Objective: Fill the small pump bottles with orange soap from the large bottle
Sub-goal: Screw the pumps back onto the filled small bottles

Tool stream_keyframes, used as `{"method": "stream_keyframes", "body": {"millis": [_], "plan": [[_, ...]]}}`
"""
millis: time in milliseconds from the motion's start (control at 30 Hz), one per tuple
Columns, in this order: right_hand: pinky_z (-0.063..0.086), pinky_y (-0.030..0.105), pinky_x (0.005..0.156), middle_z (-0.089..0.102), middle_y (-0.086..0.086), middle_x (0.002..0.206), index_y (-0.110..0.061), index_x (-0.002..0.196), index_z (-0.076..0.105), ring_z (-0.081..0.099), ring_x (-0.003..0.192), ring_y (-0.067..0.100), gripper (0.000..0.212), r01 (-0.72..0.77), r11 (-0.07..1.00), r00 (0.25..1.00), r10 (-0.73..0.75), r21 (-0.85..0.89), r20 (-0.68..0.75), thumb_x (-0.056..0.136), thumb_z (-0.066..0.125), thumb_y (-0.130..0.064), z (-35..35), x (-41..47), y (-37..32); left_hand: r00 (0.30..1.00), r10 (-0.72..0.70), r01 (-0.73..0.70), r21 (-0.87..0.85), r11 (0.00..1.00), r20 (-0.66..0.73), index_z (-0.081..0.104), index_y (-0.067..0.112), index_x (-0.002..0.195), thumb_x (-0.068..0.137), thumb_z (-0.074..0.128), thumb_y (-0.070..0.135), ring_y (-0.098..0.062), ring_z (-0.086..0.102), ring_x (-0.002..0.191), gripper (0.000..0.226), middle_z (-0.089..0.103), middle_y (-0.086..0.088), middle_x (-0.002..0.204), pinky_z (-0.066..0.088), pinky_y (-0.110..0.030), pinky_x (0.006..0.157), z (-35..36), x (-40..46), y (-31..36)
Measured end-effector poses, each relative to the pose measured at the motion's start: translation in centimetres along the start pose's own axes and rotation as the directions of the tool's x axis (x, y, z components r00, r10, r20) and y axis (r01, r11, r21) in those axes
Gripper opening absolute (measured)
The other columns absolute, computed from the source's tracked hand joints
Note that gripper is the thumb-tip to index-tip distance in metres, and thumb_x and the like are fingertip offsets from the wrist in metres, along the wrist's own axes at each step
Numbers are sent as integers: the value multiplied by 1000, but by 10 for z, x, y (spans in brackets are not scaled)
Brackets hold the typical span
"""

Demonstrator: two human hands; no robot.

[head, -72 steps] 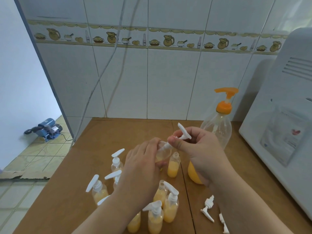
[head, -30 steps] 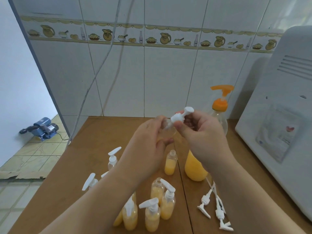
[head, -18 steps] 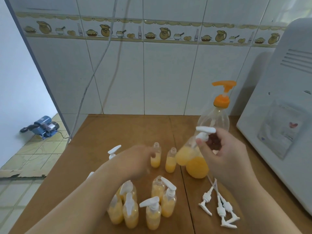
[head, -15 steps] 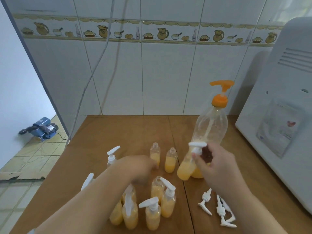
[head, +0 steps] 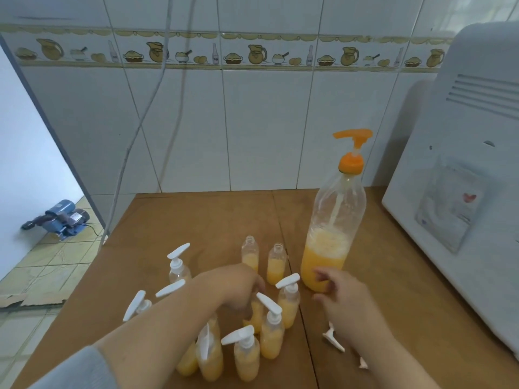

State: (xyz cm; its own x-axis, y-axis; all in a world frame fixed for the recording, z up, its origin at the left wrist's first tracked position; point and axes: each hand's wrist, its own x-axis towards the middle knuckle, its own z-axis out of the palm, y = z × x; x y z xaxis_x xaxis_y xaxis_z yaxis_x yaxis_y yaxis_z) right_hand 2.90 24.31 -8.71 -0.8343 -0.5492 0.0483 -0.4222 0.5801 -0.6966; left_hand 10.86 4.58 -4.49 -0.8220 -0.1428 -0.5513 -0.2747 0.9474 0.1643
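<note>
On the wooden table (head: 196,220), the large bottle (head: 334,228) with the orange pump stands upright, orange soap filling only its lower part. Just beside its base, the right hand (head: 341,299) hovers with fingers loosely spread, holding nothing. Left of the large bottle, the left hand (head: 238,284) reaches down among the small pump bottles (head: 269,329); its fingers are blurred, so whether it grips one is unclear, and two uncapped small bottles (head: 276,262) stand just behind it.

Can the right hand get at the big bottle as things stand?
Probably yes. The right hand hangs open just in front of the big bottle, by its base, with nothing between them; the small bottles stand off to the left.
</note>
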Motion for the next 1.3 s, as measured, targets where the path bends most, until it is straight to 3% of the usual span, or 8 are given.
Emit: {"method": "stream_keyframes", "body": {"millis": [100, 200, 500, 667, 833, 933, 1133, 1300], "plan": [[39, 9, 69, 57, -17, 96, -32, 110, 60, 51, 85, -4, 33, -100, 992, 993, 94, -71, -77, 88, 60, -8, -30, -2, 21, 997, -26, 26, -7, 1000, -69, 54, 26, 129, 79, 72, 23, -15, 55, 87, 53, 57, 5, 110, 41, -23, 63, -2, -1, -5], [42, 15, 80, 57, -17, 100, -35, 109, 62, 53, 92, 0, 31, -79, 951, 991, 107, -300, 75, 90, 57, -12, -37, -7, 42, 984, -63, 46, -104, 993, -165, 62, 27, 115, 75, 72, 25, -14, 59, 85, 42, 60, 5, 102, 46, -23, 62, -9, -3, -14], [23, 10, 100, 43, -16, 135, -34, 130, 51, 36, 123, 7, 51, 309, 847, 910, -131, -432, 394, 91, 43, -3, 8, -3, 79, 793, -287, -59, -538, 841, -537, 64, 38, 99, 70, 77, 42, -2, 59, 81, 33, 61, 15, 93, 50, -18, 64, -9, -38, -38], [46, 22, 91, 53, -30, 106, -41, 103, 64, 48, 100, -4, 49, 417, 852, 902, -346, -317, 258, 77, 69, 1, 13, -3, 75, 634, -478, -369, -781, 504, -609, 71, 23, 79, 69, 81, 35, -9, 62, 70, 19, 68, 8, 69, 50, -26, 67, 5, -45, -35], [40, 3, 78, 60, -29, 105, -41, 96, 65, 54, 97, -12, 45, 420, 908, 869, -404, -4, -285, 78, 69, 0, -18, -10, 18, 612, -542, -632, -768, 104, -577, 75, 22, 85, 65, 77, 44, -24, 65, 84, 29, 71, -7, 84, 53, -40, 83, 8, -52, -19], [49, 11, 78, 69, -15, 99, -31, 99, 68, 64, 90, 2, 23, 402, 836, 838, -172, 373, -518, 80, 69, -18, -38, -18, -40, 599, -455, -668, -724, 169, -659, 72, 24, 91, 68, 72, 40, -8, 59, 74, 28, 67, 5, 77, 49, -23, 71, 6, -61, -4], [54, 24, 79, 71, 2, 95, -17, 98, 64, 66, 87, 12, 15, 396, 119, 912, 67, 911, -405, 85, 56, -18, -74, -21, -118, 488, -383, -605, -620, 500, -785, 66, 39, 96, 70, 77, 43, -2, 62, 75, 29, 69, 13, 81, 49, -20, 70, 11, -64, 9], [54, 23, 77, 72, 4, 98, -17, 99, 65, 67, 90, 13, 16, 292, 114, 949, 89, 949, -303, 86, 55, -18, -70, -19, -124, 423, -347, -591, -545, 595, -837, 57, 56, 96, 66, 75, 54, -3, 64, 93, 35, 68, 22, 94, 51, -24, 82, 13, -67, 13]]}}
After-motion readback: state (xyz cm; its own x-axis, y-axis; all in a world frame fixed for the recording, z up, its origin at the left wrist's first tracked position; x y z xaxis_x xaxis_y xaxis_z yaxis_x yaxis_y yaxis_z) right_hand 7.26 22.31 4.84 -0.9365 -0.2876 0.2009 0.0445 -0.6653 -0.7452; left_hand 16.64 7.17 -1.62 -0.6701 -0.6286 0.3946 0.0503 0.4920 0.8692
